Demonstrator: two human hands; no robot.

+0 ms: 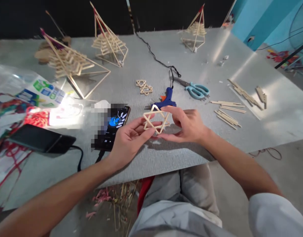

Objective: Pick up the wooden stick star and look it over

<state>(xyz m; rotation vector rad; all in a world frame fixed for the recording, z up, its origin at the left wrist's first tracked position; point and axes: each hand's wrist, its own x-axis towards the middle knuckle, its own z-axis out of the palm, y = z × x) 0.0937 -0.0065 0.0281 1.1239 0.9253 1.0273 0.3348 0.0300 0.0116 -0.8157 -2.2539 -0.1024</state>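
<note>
Both of my hands hold one six-pointed star of thin wooden sticks (156,119) just above the near edge of a grey sheet table (131,75). My left hand (128,137) pinches its lower left side with fingers and thumb. My right hand (186,124) grips its right side, fingers curled. Right behind the star lies a blue glue gun (167,98) with a black cable. A second, smaller stick star (144,87) rests flat on the table further back.
Teal-handled scissors (197,90) and loose sticks (228,112) lie to the right. Three stick pyramids (108,41) stand at the back. A lit phone (114,125), a black power bank (40,138) and plastic bags (23,92) are on the left. My knees are below the table edge.
</note>
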